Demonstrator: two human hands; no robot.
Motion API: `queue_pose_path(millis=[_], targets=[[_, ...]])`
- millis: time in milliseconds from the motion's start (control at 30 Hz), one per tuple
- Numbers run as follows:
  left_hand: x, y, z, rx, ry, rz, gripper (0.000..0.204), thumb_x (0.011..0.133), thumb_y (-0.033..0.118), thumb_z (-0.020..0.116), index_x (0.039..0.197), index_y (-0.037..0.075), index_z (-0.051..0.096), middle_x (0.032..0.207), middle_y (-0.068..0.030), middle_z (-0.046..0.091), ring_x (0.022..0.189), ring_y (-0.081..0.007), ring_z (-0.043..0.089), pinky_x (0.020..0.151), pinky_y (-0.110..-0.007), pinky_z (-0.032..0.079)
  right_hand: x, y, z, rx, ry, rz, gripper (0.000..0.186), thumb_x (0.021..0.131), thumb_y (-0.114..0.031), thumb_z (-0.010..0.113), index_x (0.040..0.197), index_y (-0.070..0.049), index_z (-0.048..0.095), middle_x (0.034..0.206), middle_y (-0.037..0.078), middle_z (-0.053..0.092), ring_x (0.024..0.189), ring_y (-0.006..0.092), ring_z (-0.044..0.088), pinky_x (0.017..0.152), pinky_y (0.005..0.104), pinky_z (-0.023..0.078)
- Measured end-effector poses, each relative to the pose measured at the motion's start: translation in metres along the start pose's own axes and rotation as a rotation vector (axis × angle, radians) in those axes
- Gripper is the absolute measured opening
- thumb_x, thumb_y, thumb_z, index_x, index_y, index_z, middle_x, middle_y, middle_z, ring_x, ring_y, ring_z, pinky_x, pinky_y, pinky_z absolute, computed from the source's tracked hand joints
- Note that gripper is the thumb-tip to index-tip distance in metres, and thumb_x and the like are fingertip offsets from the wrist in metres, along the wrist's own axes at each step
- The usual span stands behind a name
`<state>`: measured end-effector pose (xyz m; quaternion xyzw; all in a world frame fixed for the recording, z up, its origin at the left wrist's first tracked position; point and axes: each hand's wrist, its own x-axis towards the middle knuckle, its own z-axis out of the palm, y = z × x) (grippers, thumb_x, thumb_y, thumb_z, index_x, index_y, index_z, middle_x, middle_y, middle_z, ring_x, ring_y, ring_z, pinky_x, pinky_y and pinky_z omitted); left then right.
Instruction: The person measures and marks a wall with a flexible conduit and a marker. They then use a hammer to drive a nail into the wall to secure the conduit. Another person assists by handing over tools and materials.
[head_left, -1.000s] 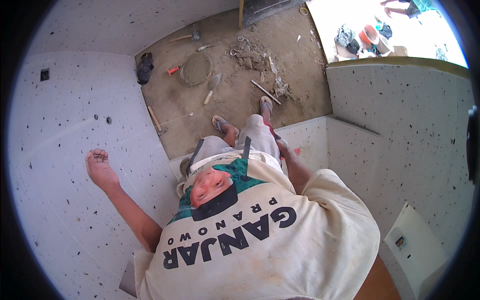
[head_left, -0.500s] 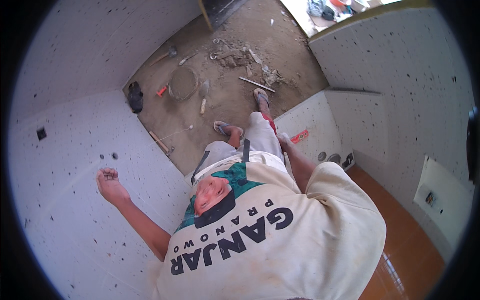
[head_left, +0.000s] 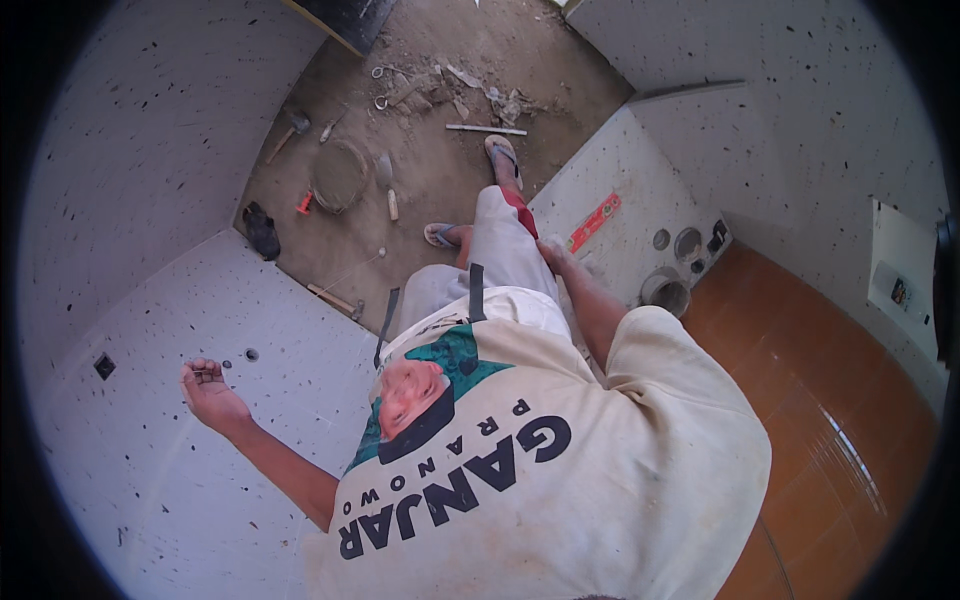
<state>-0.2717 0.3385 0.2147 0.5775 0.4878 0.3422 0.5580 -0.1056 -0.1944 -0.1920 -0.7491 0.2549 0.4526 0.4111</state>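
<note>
My left hand [head_left: 213, 396] is raised over the dark-flecked pale surface at the left, palm upward. Its fingers are loosely curled and nothing shows in them. My right arm reaches down past my right thigh, and my right hand [head_left: 551, 254] is beside my knee, near the white ledge. The leg and shadow hide its fingers. Close to that hand, a red spirit level [head_left: 595, 222] lies on the white ledge [head_left: 600, 160]. My sandalled feet stand on brown earth [head_left: 420, 60]. A round container of grey mortar [head_left: 342, 174] is on the ground, with a wooden-handled trowel [head_left: 392, 205] beside it.
Hammers [head_left: 290, 134] [head_left: 335, 298], a red-handled tool [head_left: 304, 203], a black object [head_left: 262, 232] and a metal bar [head_left: 487, 129] lie on the ground near rubble [head_left: 425, 95]. Round pipe openings [head_left: 666, 290] stand by the orange tiled floor [head_left: 815, 400]. Flecked walls rise on both sides.
The view has turned, bringing more of the ledge, spirit level, pipe openings and orange tiles into sight. My left hand appears slightly lower. My right hand stays beside my knee.
</note>
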Motion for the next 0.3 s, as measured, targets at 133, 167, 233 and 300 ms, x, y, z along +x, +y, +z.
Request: queue_pose_path(millis=[133,167,233,300], targets=[[0.019,0.007,0.004,0.024,-0.045,0.002,0.02,0.095,0.023,0.057,0.099,0.003,0.056,0.09,-0.0055,0.057,0.085,-0.0171,0.052,0.082,-0.033,0.042,0.003,-0.002,-0.015,-0.138,0.024,-0.087,0.024,0.084,-0.019,0.057,0.09,0.001,0.07,0.088,0.012,0.069,0.074,0.0205,0.064,0.068,0.0387,0.05],[0.014,0.007,-0.005,0.034,-0.027,0.003,0.02,0.095,0.023,0.057,0.099,0.003,0.056,0.09,-0.0055,0.057,0.085,-0.0173,0.052,0.083,-0.033,0.042,0.003,-0.012,-0.025,-0.231,0.018,-0.137,0.028,0.084,-0.022,0.056,0.093,0.002,0.069,0.095,0.016,0.07,0.078,0.023,0.066,0.073,0.0402,0.05],[0.024,0.006,-0.001,0.064,-0.037,0.011,0.02,0.096,0.023,0.057,0.099,0.003,0.056,0.09,-0.0056,0.058,0.085,-0.0176,0.053,0.084,-0.033,0.041,-0.009,-0.022,-0.036,-0.192,0.055,-0.131,0.032,0.084,-0.026,0.057,0.097,0.001,0.07,0.1,0.02,0.07,0.081,0.0249,0.067,0.076,0.042,0.051],[0.039,0.0,0.004,0.069,-0.089,0.024,0.024,0.096,0.025,0.058,0.104,0.003,0.056,0.091,-0.0055,0.058,0.087,-0.0181,0.053,0.085,-0.033,0.041,-0.034,-0.033,-0.043,0.029,0.14,-0.038,0.031,0.085,-0.028,0.06,0.097,-0.002,0.072,0.098,0.019,0.071,0.081,0.0237,0.067,0.072,0.0426,0.052]])
